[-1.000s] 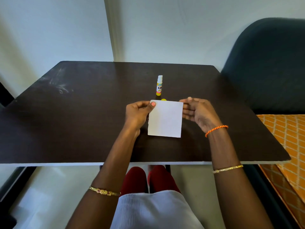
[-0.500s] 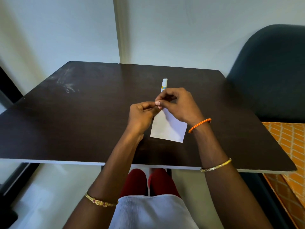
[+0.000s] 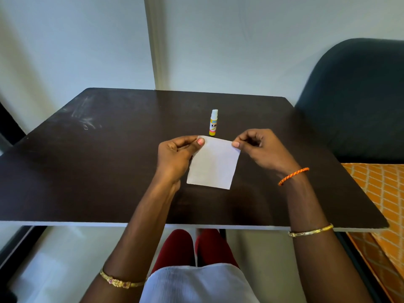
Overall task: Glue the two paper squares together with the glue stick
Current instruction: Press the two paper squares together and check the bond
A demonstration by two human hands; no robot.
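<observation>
Both hands (image 3: 175, 158) pinch paper square (image 3: 213, 164) (thin, white)

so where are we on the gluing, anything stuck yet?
Nothing visibly glued yet. Done: cannot tell beyond the paper being picked up; it reads as one white sheet, so a second square behind it can't be confirmed. In hand: left hand and right hand each pinch a top corner. Left: the glue stick stands capped on the table, untouched, so applying glue and pressing remain.

Dark table (image 3: 91, 171); glue stick (image 3: 213, 123) upright near centre.
</observation>
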